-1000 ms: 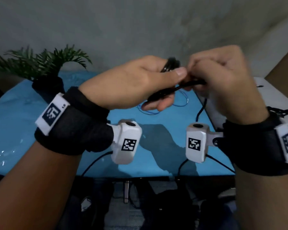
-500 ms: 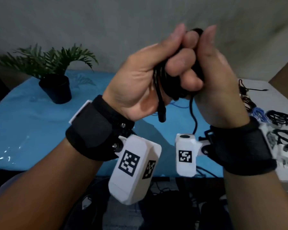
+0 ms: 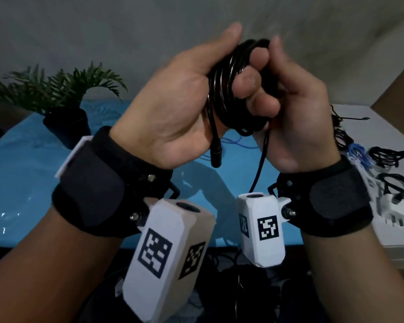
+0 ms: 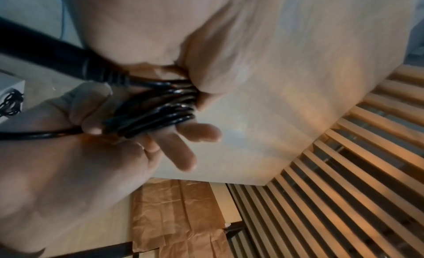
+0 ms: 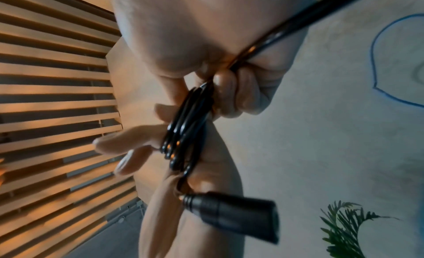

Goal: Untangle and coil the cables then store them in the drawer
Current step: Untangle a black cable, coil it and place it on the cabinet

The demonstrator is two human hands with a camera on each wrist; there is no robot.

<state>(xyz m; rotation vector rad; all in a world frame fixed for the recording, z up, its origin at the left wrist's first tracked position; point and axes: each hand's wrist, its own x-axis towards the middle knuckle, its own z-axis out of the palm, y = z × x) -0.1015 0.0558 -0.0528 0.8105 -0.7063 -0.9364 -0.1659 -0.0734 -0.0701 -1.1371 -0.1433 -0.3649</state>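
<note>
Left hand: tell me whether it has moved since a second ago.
Yes. The left hand has risen and turned palm-up with the black cable coil, now level with the potted plant's fronds against the wall.

Blue plastic-covered table (image 3: 21,183): dark pot with green fern-like plant (image 3: 65,122) at far left; thin blue cable loop (image 3: 240,142) near centre. Adjoining white surface (image 3: 383,127) at right: several black cable bundles (image 3: 387,155), a blue coil (image 3: 357,150), white charger block (image 3: 397,209).

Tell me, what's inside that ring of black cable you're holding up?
Fingers of the left hand poke through the black cable coil, which is wound round them. The right hand covers the coil's far side, so nothing more shows there. A plug dangles below.
</note>
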